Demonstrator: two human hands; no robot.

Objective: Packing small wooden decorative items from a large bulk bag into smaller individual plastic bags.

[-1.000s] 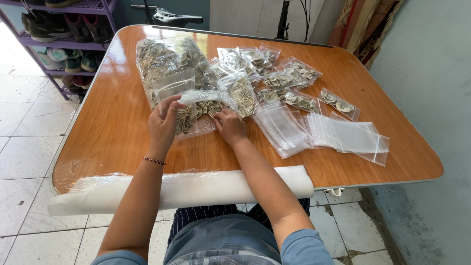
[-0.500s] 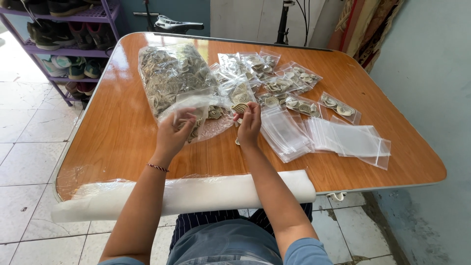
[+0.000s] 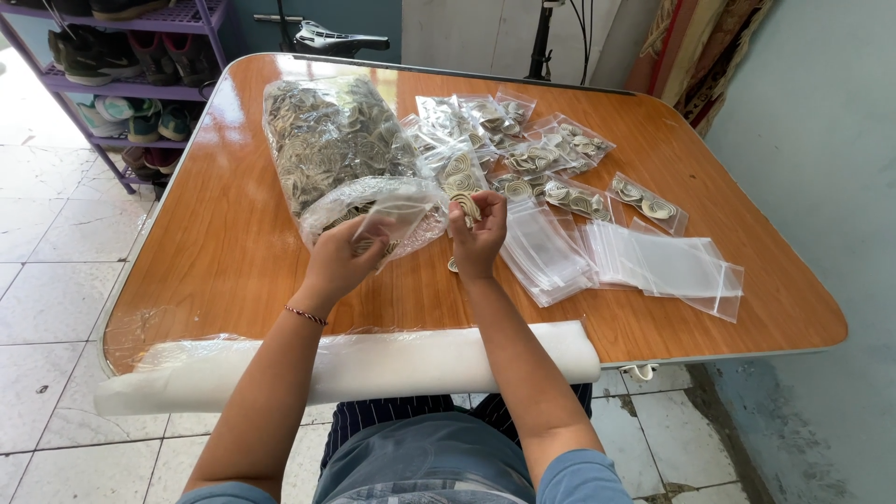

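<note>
Big clear bag (image 3: 327,140) beside small clear pouches (image 3: 551,154).

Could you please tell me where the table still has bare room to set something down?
The table is bare left of the big bag, and along the front between the hands and the white roll. The far right corner is also free. The middle, with filled bags and empty bags, is crowded.

Left hand (image 3: 341,261) raised, fingers pinched, right hand (image 3: 478,229) closed
</note>
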